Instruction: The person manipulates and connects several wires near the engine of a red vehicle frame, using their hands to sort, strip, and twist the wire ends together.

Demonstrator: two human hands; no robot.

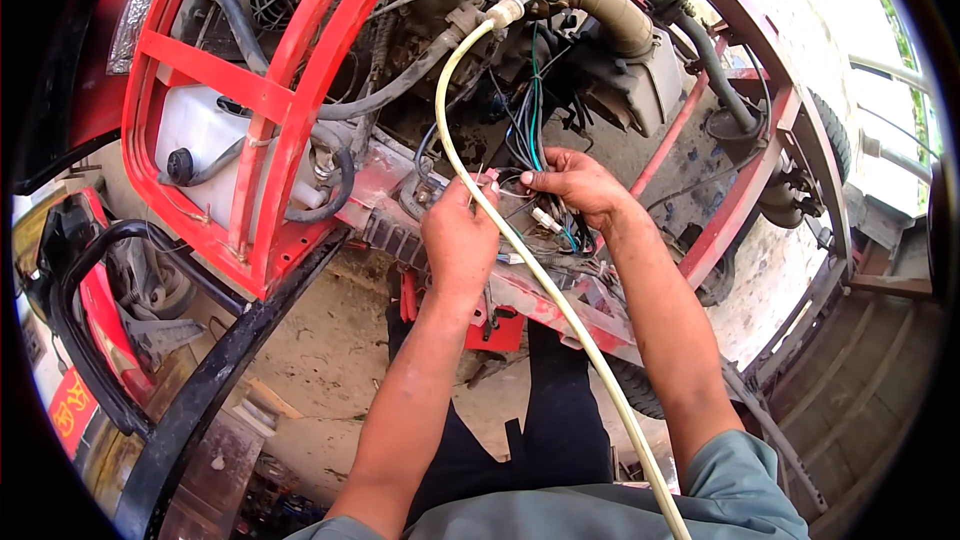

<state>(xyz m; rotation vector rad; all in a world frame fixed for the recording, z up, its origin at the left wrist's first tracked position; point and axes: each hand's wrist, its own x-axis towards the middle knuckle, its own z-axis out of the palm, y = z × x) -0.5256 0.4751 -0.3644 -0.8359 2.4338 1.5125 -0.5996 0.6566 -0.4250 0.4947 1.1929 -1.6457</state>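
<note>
Red frame (215,77), bundled black-and-teal wires (523,128)

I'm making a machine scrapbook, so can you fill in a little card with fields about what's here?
Left: bare left grip, pinching a small pinkish piece
Right: bare right grip, at a bundle of thin black and teal wires; exact hold unclear
Below right grip: small white plastic connector
Crossing the view: long pale yellow flexible hose
Upper left: white plastic tank with round black cap, partly behind red-painted metal bars
</note>
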